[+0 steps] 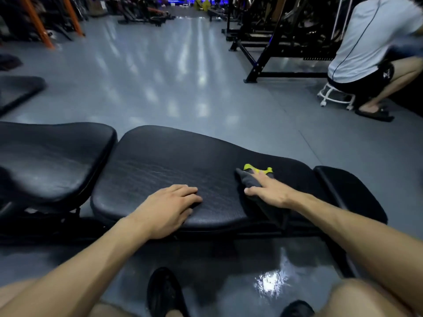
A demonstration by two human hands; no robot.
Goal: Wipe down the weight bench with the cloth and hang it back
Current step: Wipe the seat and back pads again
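A black padded weight bench (174, 161) runs across the view in front of me, its long middle pad showing a wet sheen. A dark grey cloth (248, 179) with a yellow-green edge lies on the right part of that pad and droops over the near edge. My right hand (271, 191) presses flat on the cloth, fingers spread. My left hand (170, 204) rests palm down on the near edge of the same pad, holding nothing.
A second bench pad (50, 156) adjoins on the left and a smaller pad (343, 191) on the right. A person (370, 49) sits on a white stool (336, 97) at the far right beside a black rack (274, 42). Grey floor lies beyond. My shoes (164, 291) are below.
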